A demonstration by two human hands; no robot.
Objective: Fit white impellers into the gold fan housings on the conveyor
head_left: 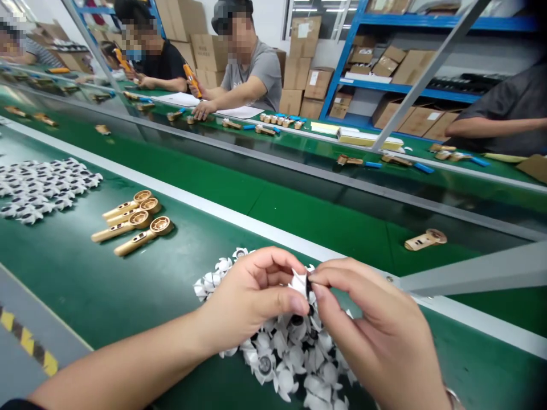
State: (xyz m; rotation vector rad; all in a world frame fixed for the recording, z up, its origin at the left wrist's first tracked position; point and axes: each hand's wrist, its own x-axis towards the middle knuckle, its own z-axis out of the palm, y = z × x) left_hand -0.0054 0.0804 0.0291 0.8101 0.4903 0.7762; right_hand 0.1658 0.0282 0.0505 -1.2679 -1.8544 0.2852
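My left hand (252,296) pinches a small white fan blade (299,282) between thumb and fingers. From the other side, the thumb and forefinger of my right hand (371,319) close on a dark part (308,286) at the blade's edge. Whether that dark part is a separate piece or the blade's own hub I cannot tell. Beneath both hands spreads a loose pile of white fan blades (284,380), some showing dark round centres. My hands hide part of this pile.
Several gold fan housings (147,233) lie left of my hands, beyond them rows of white blades (43,185). A green conveyor belt (239,193) carries a gold housing (425,240). A grey metal post (478,273) juts in at right. Co-workers (256,74) sit across the line.
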